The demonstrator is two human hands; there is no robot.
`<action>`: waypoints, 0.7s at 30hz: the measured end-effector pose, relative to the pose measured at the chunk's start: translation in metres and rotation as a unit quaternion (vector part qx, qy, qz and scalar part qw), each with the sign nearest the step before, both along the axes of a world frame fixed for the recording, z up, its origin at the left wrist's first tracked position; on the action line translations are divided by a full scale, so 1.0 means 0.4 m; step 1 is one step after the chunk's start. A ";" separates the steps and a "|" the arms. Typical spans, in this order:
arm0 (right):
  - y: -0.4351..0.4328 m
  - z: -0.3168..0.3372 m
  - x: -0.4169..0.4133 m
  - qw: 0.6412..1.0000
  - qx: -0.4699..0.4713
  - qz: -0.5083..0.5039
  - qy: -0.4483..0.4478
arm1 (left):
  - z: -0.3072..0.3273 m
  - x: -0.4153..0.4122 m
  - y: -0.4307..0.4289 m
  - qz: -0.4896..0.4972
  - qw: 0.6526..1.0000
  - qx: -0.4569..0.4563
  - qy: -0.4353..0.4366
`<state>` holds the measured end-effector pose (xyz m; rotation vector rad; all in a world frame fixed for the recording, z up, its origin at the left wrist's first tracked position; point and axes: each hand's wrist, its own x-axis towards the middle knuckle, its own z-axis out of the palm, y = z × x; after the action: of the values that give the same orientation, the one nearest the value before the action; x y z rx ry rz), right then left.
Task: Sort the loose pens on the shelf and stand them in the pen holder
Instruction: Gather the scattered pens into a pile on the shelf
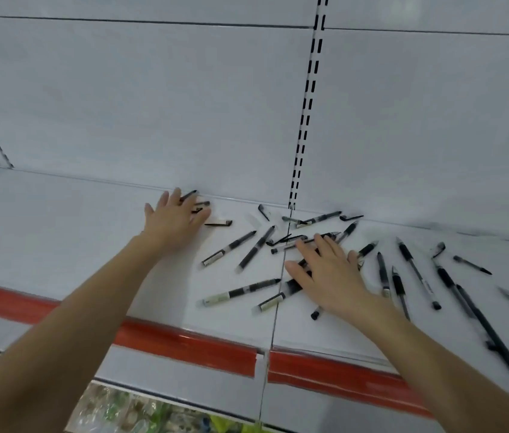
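Several black pens (240,290) and loose caps (264,211) lie scattered over the white shelf (59,232), mostly from its middle to the right. My left hand (173,218) lies flat with straight fingers near the back wall, its fingertips over a few pens (203,203). My right hand (329,273) lies flat with spread fingers on top of a cluster of pens (281,295) in the middle. No pen holder is in view.
A red strip (184,342) runs along the shelf's front edge. A slotted upright (308,101) divides the white back wall. A seam (278,307) crosses the shelf between two boards. Packaged goods (128,407) show on the level below.
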<state>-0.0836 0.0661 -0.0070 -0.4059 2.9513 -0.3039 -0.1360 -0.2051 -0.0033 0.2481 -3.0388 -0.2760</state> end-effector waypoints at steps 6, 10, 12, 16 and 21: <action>-0.018 -0.007 -0.013 1.000 0.008 -0.013 0.002 | -0.027 -0.037 -0.008 -0.064 0.997 0.007 -0.036; -0.015 -0.010 -0.012 1.000 0.000 -0.010 0.008 | -0.008 -0.017 0.027 -0.164 0.984 0.068 0.005; -0.014 -0.007 -0.009 1.000 -0.013 -0.010 0.007 | 0.009 -0.014 0.009 -0.158 0.986 0.055 0.006; -0.007 0.001 0.003 1.000 -0.011 -0.004 -0.001 | 0.022 0.041 0.012 -0.204 0.973 0.049 -0.100; 0.002 -0.003 0.006 0.999 0.032 -0.007 0.001 | 0.032 0.129 0.112 -0.270 0.952 0.053 -0.135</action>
<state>-0.0811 0.0668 -0.0082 -0.3768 2.9573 -0.2115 -0.0843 -0.1605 0.0097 -0.6025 -3.3027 -0.4740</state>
